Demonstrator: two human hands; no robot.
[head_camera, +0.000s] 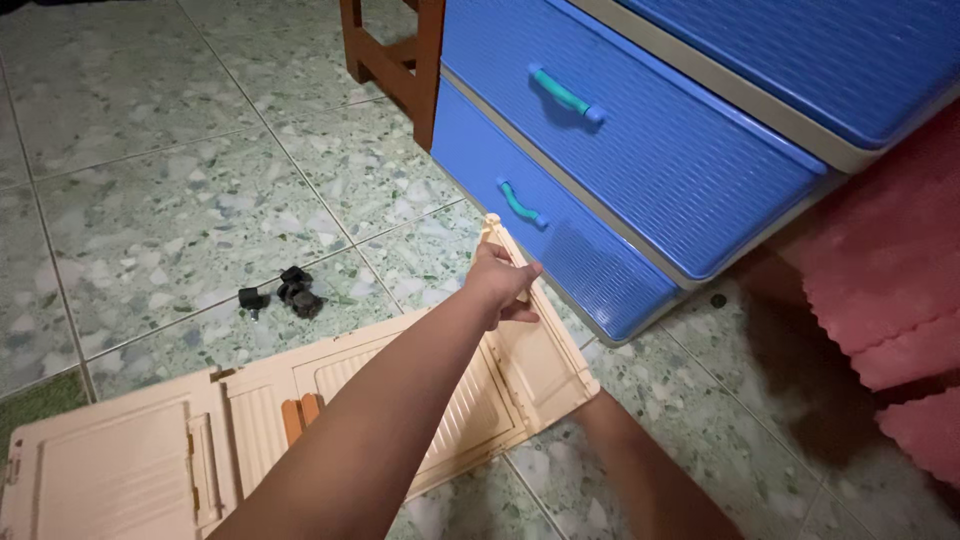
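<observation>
Overhead, one blue drawer unit (640, 170) shows three drawers, the top one cut off, and two teal handles (565, 95). Below, one beige folding panel (130, 460) lies flat on the tiled floor (150, 200). One left hand (500, 285) clamps fingers on its raised end flap (535, 350). The right hand is hidden behind that flap, grip untellable. Two or three black casters (290, 293), hard to count
</observation>
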